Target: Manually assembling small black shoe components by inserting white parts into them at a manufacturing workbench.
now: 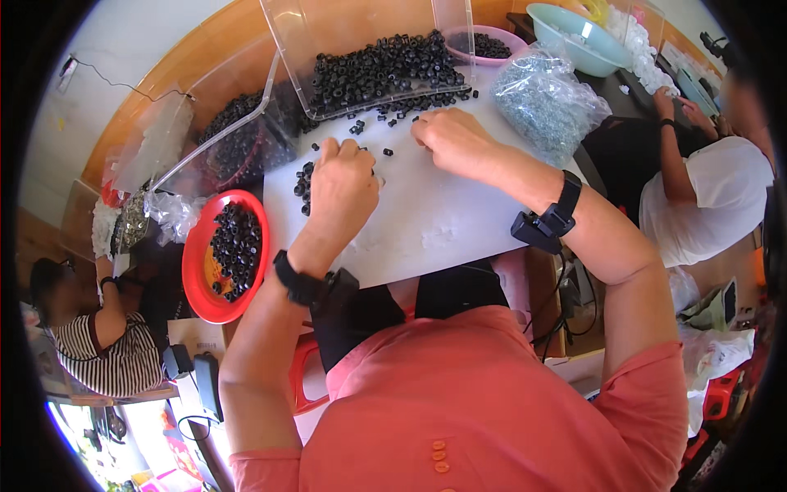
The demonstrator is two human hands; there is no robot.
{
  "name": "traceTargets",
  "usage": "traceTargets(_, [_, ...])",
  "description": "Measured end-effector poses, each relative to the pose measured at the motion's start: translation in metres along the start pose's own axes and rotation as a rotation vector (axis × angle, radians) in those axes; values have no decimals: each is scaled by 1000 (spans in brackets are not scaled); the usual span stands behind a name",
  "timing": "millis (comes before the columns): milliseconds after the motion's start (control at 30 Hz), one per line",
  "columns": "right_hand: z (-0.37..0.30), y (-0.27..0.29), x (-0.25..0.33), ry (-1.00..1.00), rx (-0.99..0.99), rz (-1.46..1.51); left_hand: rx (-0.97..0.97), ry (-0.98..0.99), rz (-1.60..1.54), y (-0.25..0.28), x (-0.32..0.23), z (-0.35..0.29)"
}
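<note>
My left hand (pixel 343 184) is over the white tabletop (pixel 410 221) with its fingers curled together; whatever they hold is hidden under the hand. Beside it, on its left, lies a cluster of small black plastic pieces (pixel 303 187). My right hand (pixel 457 141) reaches in from the right, its fingers bent and drawn together near the loose pieces at the far side. What is between those fingertips is too small to make out. A single black piece (pixel 388 152) lies between the two hands. Beyond them, a clear plastic bin (pixel 305 78) tips toward me, with many black pieces spilling from it.
A red oval basin (pixel 191 275) of black pieces stands left of the table, near another clear bin (pixel 275 90). At right sit a bag of pale blue-green bits (pixel 551 102), a pink bowl (pixel 518 43) and a light blue basin (pixel 607 59). Co-workers (pixel 705 189) sit on both sides.
</note>
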State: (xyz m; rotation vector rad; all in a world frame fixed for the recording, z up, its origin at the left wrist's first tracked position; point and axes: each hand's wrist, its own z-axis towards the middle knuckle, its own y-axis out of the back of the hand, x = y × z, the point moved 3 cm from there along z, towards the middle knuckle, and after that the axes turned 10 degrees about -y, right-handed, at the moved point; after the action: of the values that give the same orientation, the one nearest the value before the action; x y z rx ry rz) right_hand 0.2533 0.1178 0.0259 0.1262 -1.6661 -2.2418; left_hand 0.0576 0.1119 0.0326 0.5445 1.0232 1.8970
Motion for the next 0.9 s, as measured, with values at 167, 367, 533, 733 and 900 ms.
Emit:
traceTargets(167, [-21,33,15,-40,-184,407,191,-14,194,-21,10,13])
traceTargets(367, [-56,43,27,-274,-142,921,271,-82,302,-19,8,14])
traceTargets(533, [-70,33,30,-374,-177,1097,110,-111,148,-4,7,14])
traceTargets(733, [-77,26,49,-350,-172,1262,24,425,-850,19,-25,-19])
traceTargets(900, [-75,16,74,-293,-82,1273,-77,726,-1235,13,-45,-50])
